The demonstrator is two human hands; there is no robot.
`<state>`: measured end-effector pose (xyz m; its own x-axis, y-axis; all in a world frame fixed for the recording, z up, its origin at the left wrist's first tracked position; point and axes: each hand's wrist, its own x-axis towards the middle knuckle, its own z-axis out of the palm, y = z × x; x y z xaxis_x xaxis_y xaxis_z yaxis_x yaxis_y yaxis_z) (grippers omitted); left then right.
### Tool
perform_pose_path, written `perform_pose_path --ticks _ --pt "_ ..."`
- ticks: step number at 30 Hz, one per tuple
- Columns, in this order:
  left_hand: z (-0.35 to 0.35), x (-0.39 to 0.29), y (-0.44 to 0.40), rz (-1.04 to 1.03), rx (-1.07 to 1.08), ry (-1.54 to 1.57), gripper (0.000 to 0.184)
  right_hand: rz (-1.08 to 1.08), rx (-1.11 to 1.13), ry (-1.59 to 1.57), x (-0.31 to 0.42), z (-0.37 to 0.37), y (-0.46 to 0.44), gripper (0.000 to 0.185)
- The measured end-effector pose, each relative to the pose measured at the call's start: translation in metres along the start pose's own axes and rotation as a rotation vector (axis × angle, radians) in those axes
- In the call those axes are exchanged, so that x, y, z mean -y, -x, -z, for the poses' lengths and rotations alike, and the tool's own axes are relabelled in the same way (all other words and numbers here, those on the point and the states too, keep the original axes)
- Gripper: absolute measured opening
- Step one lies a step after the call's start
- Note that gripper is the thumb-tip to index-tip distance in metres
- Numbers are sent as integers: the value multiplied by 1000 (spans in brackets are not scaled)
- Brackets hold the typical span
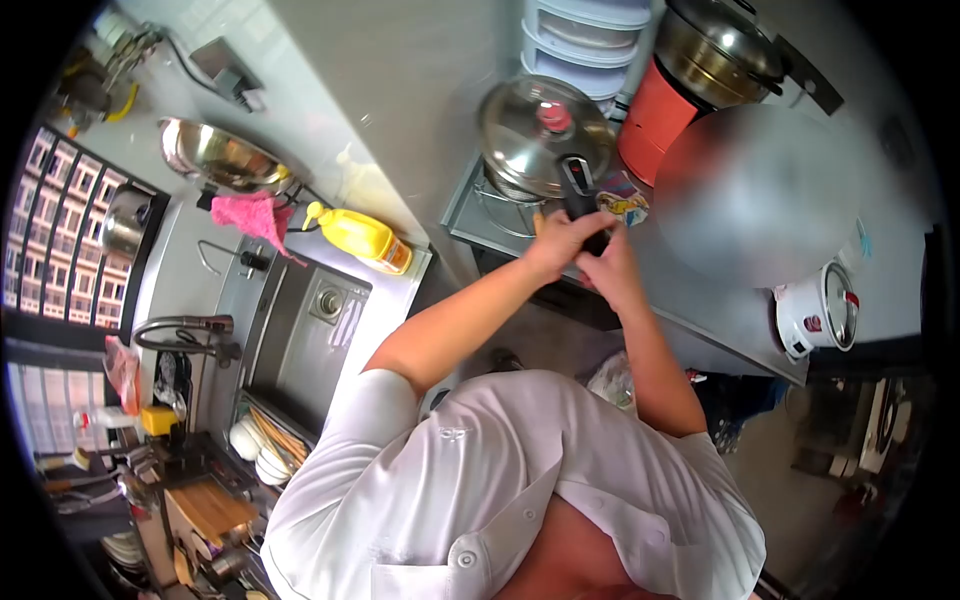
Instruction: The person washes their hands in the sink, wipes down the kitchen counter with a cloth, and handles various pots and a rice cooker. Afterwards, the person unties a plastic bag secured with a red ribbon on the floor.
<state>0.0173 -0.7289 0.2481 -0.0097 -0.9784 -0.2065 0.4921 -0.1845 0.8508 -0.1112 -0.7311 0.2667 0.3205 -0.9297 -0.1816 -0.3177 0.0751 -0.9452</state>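
Note:
A pan covered by a steel-rimmed lid (515, 125) with a red knob (553, 117) sits on the counter, and its black handle (577, 185) points toward my body. My left hand (563, 243) is closed around the lower part of this handle. Against the handle's near end is my right hand (612, 265), its fingers bent and closed; what lies inside them is hidden. Below the pan is a wire rack (505, 215). A colourful packet (625, 198) lies right of the handle.
A red cylinder (655, 125) and a steel pot (715, 55) stand behind at right. White drawers (582, 45) are at the back. A blurred round shape (765, 195) covers the right counter, near a white pot (805, 315). Left are a yellow bottle (355, 237) and sink (310, 345).

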Motion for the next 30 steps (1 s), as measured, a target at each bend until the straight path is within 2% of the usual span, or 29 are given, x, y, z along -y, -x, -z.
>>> perform_pose_path --ticks 1,2,5,6,9,11,13,16,19,20,21,22,23,24,25,27,28,29,30 --pt "-4 16 -13 -37 14 35 27 331 -210 227 -32 -1 -22 58" --pt "-2 24 -19 -51 51 -26 37 283 -218 265 -49 2 -30 54" --pt "3 13 -7 -33 128 -319 51 188 -198 268 -58 10 -30 44" --pt "25 38 -26 149 133 -330 62 162 -188 250 -59 12 -26 41" --pt "40 43 1 180 -111 -104 66 45 -212 174 -68 12 -17 32" --pt "82 72 5 141 -279 -588 75 30 -274 73 -68 16 -14 29" --pt "98 100 16 89 -515 -948 75 29 -293 -6 -81 26 -14 28" --pt "102 107 17 308 -562 -835 72 108 -335 162 -100 40 -7 27" --pt "125 143 -9 281 -414 -651 68 215 -367 201 -98 38 4 26" --pt "128 145 -16 324 -355 -540 67 73 -322 207 -88 40 14 26" --pt "120 127 -18 372 -284 -432 66 131 -354 266 -101 38 14 29" --pt "113 116 -15 420 -228 -318 65 44 -341 228 -111 42 20 31" --pt "107 112 -9 343 -247 -341 61 -20 -277 184 -114 34 22 33" --pt "125 105 14 250 -409 -343 57 -37 -222 394 -105 15 16 37" --pt "145 114 11 266 -436 -537 51 -102 -179 191 -124 4 3 35" --pt "146 106 12 345 -387 -932 52 26 -194 55 -123 8 7 37" --pt "120 86 38 433 -477 -766 46 76 -211 -36 -117 13 16 39" --pt "119 122 21 280 -476 -820 50 127 -225 -124 -110 16 23 41" --pt "112 90 45 362 -362 -825 54 64 -182 -67 -107 20 31 41"
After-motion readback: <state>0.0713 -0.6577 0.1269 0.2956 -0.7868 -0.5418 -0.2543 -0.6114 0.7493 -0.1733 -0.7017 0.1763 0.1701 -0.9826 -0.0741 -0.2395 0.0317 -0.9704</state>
